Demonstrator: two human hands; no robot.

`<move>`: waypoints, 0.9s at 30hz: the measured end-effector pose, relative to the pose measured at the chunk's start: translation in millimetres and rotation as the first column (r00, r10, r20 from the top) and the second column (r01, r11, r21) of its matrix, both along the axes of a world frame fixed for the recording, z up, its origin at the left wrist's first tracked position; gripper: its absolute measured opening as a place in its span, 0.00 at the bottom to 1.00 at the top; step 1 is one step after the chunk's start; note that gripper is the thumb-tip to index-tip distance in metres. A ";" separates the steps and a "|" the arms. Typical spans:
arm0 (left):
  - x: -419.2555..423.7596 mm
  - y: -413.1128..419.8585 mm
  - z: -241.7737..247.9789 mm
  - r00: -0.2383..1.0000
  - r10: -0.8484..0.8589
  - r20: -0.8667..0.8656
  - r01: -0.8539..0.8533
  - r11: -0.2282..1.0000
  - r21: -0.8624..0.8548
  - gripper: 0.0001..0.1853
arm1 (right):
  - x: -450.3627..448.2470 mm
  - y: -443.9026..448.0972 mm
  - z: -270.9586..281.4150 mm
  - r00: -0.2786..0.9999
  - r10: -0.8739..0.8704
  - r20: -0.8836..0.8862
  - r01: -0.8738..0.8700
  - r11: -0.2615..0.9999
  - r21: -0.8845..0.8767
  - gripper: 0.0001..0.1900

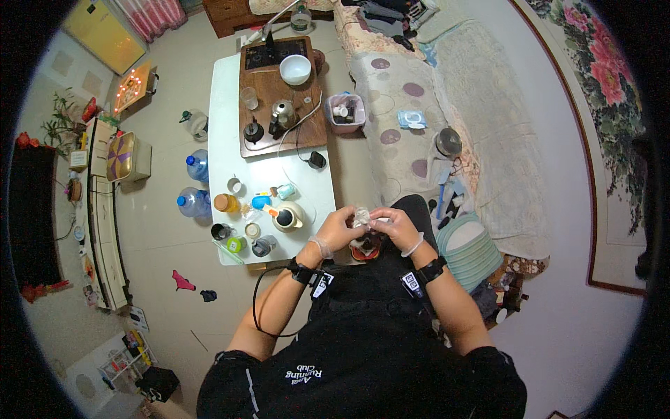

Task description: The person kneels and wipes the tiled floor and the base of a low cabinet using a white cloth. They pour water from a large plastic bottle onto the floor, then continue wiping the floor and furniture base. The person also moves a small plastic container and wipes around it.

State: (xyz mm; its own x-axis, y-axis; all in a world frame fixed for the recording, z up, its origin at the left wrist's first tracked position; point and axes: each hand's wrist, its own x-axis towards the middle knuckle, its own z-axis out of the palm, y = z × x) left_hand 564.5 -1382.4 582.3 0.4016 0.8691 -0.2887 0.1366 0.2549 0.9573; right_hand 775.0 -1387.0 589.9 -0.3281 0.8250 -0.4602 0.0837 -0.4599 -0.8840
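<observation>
Both of my hands wear thin translucent gloves and meet in front of my lap, beside the table's near right corner. My left hand [337,229] and my right hand [395,229] pinch a small whitish crumpled item [361,216] between their fingertips; whether it is film or tissue, I cannot tell. Under the hands shows a dark and red object [365,249], partly hidden by them. The closest table item to my left hand is a cream thermos jug with a black lid [285,217].
The white table [272,178] bears a wooden tea tray [282,94] with kettles and a white bowl [295,69], plus an amber jar [226,202] and several cups. A lidless bin [346,127] stands between table and covered sofa [398,105]. A round green-edged cushion [467,246] lies at right.
</observation>
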 end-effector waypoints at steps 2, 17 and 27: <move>-3.8 8.3 -2.0 0.997 0.066 -0.031 -0.067 0.998 -0.018 0.14 | -2.7 24.7 -3.5 0.982 0.137 0.129 -0.152 0.982 0.113 0.12; 45.4 127.6 -52.0 0.723 0.653 -0.225 -0.691 0.687 -0.226 0.13 | -15.6 266.6 -105.1 0.690 0.605 -0.398 -0.706 0.684 -0.184 0.10; 123.3 261.0 -29.0 0.787 0.524 -0.326 -0.602 0.769 -0.216 0.14 | 72.4 376.0 -110.0 0.767 0.433 -0.473 -0.584 0.777 -0.236 0.09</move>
